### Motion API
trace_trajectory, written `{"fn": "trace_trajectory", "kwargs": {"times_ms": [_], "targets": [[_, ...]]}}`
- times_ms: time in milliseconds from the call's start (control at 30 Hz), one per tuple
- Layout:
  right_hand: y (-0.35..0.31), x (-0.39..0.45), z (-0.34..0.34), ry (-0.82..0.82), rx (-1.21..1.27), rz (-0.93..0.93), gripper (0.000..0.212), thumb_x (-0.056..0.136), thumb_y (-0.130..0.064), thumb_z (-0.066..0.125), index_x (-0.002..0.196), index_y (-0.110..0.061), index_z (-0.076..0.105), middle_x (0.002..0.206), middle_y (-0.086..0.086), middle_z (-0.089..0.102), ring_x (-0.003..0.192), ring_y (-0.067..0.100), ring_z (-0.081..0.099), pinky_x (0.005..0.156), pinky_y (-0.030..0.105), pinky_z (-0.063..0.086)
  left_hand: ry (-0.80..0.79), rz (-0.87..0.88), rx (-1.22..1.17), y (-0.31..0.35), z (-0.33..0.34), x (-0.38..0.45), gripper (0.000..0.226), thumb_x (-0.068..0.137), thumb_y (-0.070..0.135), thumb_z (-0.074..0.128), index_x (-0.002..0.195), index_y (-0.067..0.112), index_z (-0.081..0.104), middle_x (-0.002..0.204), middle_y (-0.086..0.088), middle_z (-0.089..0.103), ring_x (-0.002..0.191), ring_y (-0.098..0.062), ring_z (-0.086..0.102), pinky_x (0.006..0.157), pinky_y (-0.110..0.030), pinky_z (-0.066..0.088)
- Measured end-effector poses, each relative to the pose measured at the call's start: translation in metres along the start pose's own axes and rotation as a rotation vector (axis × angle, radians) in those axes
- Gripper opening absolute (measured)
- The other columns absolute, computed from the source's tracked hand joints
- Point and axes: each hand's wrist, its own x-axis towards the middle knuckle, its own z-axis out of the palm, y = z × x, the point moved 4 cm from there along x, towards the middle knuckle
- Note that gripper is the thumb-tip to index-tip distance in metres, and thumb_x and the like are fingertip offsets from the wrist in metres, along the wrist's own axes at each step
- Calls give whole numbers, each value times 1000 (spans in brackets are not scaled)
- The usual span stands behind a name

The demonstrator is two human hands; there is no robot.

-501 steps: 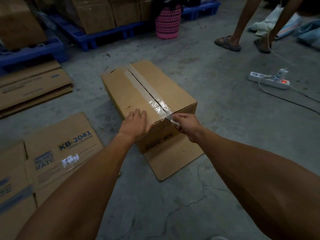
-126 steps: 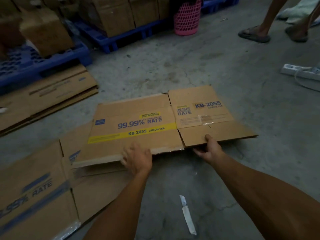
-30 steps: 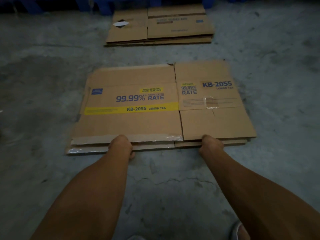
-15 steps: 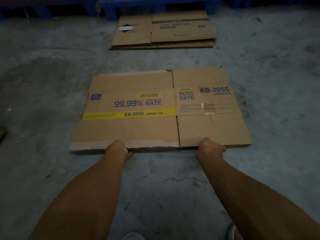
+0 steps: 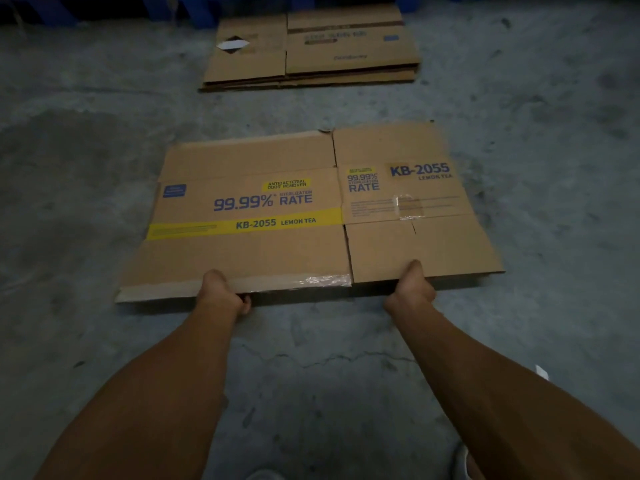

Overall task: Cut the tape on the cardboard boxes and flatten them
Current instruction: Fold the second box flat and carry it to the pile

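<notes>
Fingers of each hand (image 5: 221,292) hidden under the flattened box (image 5: 277,244).

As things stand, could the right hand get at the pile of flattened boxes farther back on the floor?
Probably not. The right hand is gripping the near edge of the flattened box, and the pile lies well beyond that box's far edge, with bare floor between.
</notes>
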Motion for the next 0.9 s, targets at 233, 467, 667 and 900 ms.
{"fn": "trace_trajectory", "kwargs": {"times_ms": [233, 467, 667, 900], "targets": [[-11, -7, 20, -461, 185, 15, 54, 91, -39, 64, 138, -20, 48, 126, 11, 59, 115, 30, 57, 100, 47, 48, -217, 30, -395, 4, 4, -23, 46, 85, 38, 62, 124, 16, 52, 121, -11, 55, 118, -32, 52, 102, -54, 36], [-30, -15, 24, -521, 106, -12, 18, 89, -20, 66, 105, -14, 60, 102, 11, 65, 94, 27, 62, 85, 40, 54, -380, 72, -561, 12, 9, -34, 28, 88, 24, 64, 113, 16, 56, 123, -12, 58, 113, -32, 56, 100, -55, 45], [-48, -24, 35, -593, 166, -50, 15, 85, -18, 69, 99, -16, 64, 100, 9, 68, 92, 25, 64, 75, 42, 56, -487, 163, -644, 26, 14, -56, 7, 88, 22, 63, 94, 18, 62, 100, -8, 64, 90, -24, 61, 94, -42, 51], [-97, -50, 72, -721, 231, -105, 14, 85, -19, 68, 98, -15, 65, 101, 9, 67, 97, 25, 64, 84, 46, 57, -620, 298, -655, 91, 21, -81, 10, 90, 15, 62, 84, 23, 62, 101, -7, 68, 97, -28, 64, 96, -48, 51]]}}
